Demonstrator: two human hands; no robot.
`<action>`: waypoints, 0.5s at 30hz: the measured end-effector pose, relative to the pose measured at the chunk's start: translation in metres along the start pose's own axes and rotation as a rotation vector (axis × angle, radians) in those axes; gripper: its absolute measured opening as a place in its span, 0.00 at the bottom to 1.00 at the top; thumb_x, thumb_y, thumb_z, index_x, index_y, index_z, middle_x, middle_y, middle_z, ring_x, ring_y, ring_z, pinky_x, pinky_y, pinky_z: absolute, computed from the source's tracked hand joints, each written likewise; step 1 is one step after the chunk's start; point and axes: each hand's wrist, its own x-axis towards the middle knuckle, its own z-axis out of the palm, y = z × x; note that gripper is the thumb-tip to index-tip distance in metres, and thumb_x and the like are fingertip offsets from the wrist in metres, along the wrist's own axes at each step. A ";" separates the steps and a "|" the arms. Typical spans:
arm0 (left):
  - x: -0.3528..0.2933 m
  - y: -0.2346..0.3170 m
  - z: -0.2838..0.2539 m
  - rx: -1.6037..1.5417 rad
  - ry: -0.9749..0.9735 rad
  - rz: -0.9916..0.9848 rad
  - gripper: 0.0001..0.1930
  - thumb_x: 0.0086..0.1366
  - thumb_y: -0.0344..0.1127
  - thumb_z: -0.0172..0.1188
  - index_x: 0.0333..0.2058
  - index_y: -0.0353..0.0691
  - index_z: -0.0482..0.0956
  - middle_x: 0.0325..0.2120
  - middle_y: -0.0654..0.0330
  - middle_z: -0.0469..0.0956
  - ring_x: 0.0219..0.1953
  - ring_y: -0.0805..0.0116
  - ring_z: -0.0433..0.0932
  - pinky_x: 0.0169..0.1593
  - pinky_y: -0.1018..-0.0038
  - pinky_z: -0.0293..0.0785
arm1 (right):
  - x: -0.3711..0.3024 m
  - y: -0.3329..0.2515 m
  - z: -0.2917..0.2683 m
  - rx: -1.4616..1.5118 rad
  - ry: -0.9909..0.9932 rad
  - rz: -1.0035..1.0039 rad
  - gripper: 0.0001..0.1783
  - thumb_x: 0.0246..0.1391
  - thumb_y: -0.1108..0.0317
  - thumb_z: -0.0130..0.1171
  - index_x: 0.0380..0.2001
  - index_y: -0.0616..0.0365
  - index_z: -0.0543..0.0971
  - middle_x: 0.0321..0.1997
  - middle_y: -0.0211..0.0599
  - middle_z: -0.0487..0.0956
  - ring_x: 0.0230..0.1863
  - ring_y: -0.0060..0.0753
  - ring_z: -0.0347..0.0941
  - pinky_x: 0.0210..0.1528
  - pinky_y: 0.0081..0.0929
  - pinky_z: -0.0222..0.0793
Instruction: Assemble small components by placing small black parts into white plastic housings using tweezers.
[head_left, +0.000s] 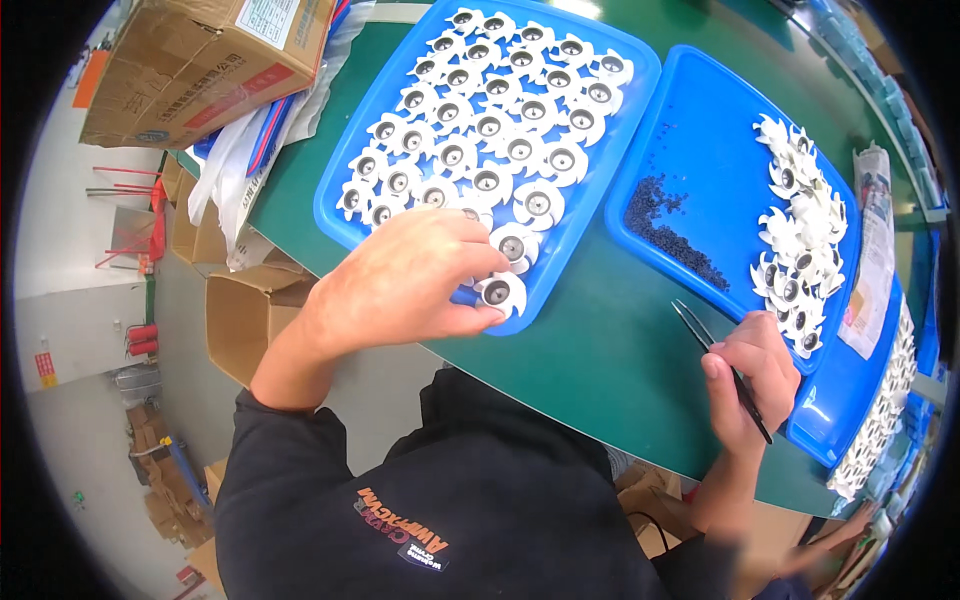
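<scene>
My left hand [405,275] reaches over the near corner of a blue tray [335,205]. Its thumb and forefinger close around a white fan wheel [500,292] with a dark round hub. Several more such wheels lie in rows in that tray, hubs facing up, and some are partly covered by the hand. Black tweezers [745,392] are gripped in my right hand [755,370], their tips apart over the green table [560,360]. Beyond the tweezers, a second blue tray [720,150] holds a pile of small dark pieces [665,235] and a heap of white fan wheels [800,225].
A cardboard box [190,75] stands at the back left, beside plastic bags [240,170]. At the right are a wrapped plastic package [872,250] and another blue tray [825,410] with several white parts. An open carton [245,320] sits below the table's left edge.
</scene>
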 end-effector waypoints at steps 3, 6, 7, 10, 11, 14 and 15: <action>-0.003 -0.002 0.001 0.062 0.058 0.007 0.16 0.53 0.36 0.79 0.40 0.38 0.87 0.35 0.58 0.83 0.39 0.54 0.82 0.44 0.59 0.77 | 0.000 0.000 0.002 -0.005 -0.001 -0.012 0.10 0.49 0.78 0.76 0.31 0.61 0.82 0.27 0.36 0.81 0.27 0.37 0.73 0.36 0.35 0.69; -0.003 -0.003 0.002 0.053 0.034 -0.026 0.15 0.53 0.34 0.78 0.38 0.39 0.85 0.32 0.58 0.81 0.39 0.54 0.81 0.43 0.58 0.77 | 0.002 -0.001 0.003 -0.004 0.002 -0.018 0.10 0.49 0.79 0.76 0.31 0.61 0.82 0.27 0.36 0.81 0.27 0.37 0.73 0.35 0.34 0.68; -0.003 -0.002 0.002 0.073 0.027 -0.048 0.15 0.53 0.35 0.78 0.38 0.39 0.85 0.32 0.58 0.80 0.39 0.53 0.81 0.44 0.58 0.77 | 0.003 -0.001 0.003 0.000 0.004 -0.019 0.10 0.48 0.79 0.76 0.31 0.61 0.82 0.27 0.35 0.81 0.27 0.37 0.74 0.34 0.34 0.67; 0.001 0.003 0.001 0.136 0.020 -0.063 0.15 0.53 0.35 0.78 0.37 0.41 0.83 0.32 0.57 0.79 0.40 0.53 0.81 0.44 0.58 0.77 | 0.008 -0.002 0.001 0.002 0.023 -0.028 0.10 0.48 0.79 0.77 0.31 0.61 0.83 0.27 0.35 0.81 0.27 0.36 0.74 0.33 0.33 0.66; 0.004 0.005 0.001 0.179 0.017 -0.070 0.15 0.54 0.36 0.78 0.37 0.41 0.83 0.32 0.57 0.79 0.41 0.52 0.80 0.45 0.58 0.77 | 0.010 -0.005 -0.001 -0.015 0.040 -0.020 0.11 0.47 0.80 0.77 0.30 0.60 0.83 0.26 0.34 0.81 0.27 0.36 0.74 0.32 0.33 0.66; 0.015 0.017 -0.003 0.268 -0.015 -0.016 0.17 0.52 0.35 0.78 0.39 0.40 0.83 0.30 0.55 0.77 0.40 0.51 0.81 0.44 0.55 0.77 | 0.007 0.002 -0.006 -0.046 0.057 -0.033 0.11 0.47 0.77 0.79 0.30 0.58 0.83 0.26 0.34 0.81 0.27 0.37 0.75 0.33 0.35 0.66; 0.014 0.018 -0.006 0.301 -0.024 -0.021 0.17 0.51 0.35 0.79 0.38 0.40 0.83 0.31 0.54 0.77 0.40 0.49 0.80 0.44 0.55 0.77 | 0.009 0.006 -0.004 -0.041 0.049 -0.039 0.11 0.49 0.75 0.80 0.29 0.57 0.83 0.27 0.33 0.81 0.28 0.38 0.75 0.35 0.36 0.66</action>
